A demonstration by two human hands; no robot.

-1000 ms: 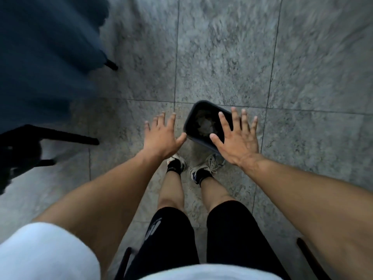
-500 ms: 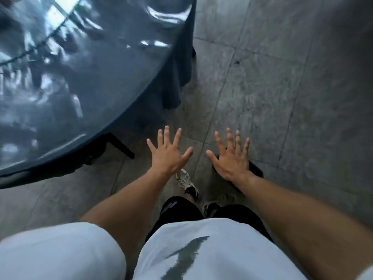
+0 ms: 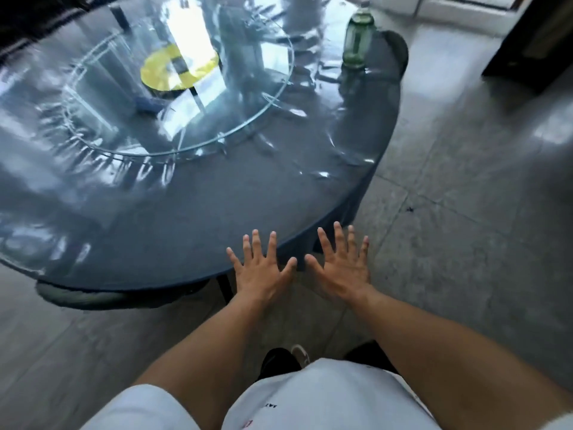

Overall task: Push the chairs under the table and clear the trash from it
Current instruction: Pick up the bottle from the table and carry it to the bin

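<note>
Both hands are extended forward, palms down, fingers fully spread, and neither holds anything. The left hand (image 3: 262,270) is seen over the near edge of the round table (image 3: 192,231); whether its fingers touch the cover cannot be told from this view. The right hand (image 3: 341,268) lies just beside it, thumbs close but apart, seen against the hanging table skirt and the grey tiled floor (image 3: 465,212). The table carries a dark, glossy cover and a glass turntable (image 3: 173,97) with a yellow disc (image 3: 179,68) at its centre. A green bottle (image 3: 358,41) stands upright near the far right edge of the table. One chair seat (image 3: 108,294) shows partly tucked under the near left rim; a second dark chair back (image 3: 395,51) appears behind the bottle. The view is blurred by motion.
</note>
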